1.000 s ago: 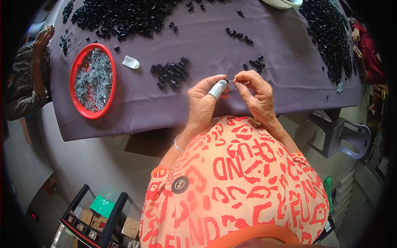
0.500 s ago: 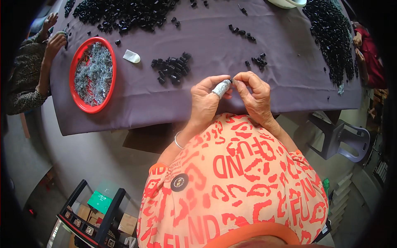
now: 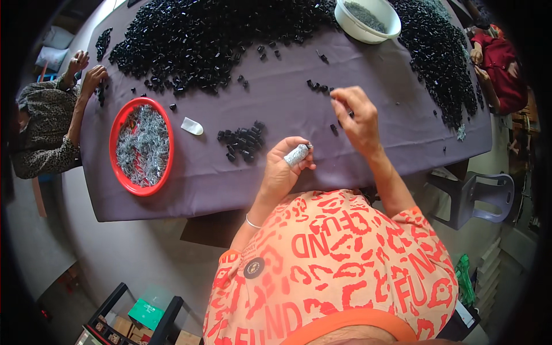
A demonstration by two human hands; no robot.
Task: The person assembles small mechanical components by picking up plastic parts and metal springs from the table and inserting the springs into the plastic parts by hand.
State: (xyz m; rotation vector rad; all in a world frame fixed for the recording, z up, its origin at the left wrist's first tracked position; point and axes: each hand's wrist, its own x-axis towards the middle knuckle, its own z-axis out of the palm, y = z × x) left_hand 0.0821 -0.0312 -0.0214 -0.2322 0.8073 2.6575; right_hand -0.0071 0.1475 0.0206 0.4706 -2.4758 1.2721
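Purple cloth covers the table (image 3: pixel 276 190) below me, with a wide heap of small black pieces (image 3: pixel 218 34) spread across its far side and a second dark heap (image 3: pixel 437 63) running down the right edge. My left hand (image 3: pixel 282 172) sits close to my body, closed around a small silvery bundle (image 3: pixel 297 154) that pokes out between thumb and fingers. My right hand (image 3: pixel 357 118) is stretched forward over a few loose black pieces (image 3: pixel 319 87), fingertips pinched together; whether a piece is already between them I cannot tell, since the fingers hide it. A small cluster of black pieces (image 3: pixel 244 142) lies just left of my left hand, and a little white scoop (image 3: pixel 192 126) rests between that cluster and a red bowl (image 3: pixel 122 123) full of grey metal bits. A white bowl (image 3: pixel 352 24) stands at the far edge between the heaps. At the left end another person's hands (image 3: pixel 86 72) work at the cloth; someone in red (image 3: pixel 497 69) sits at the right. The black pieces look light, hard and smooth, likely to skid on the cloth, so I judge a fingertip pinch across the sides suits them best. The silvery bundle seems light too, and best kept snug in the fist.
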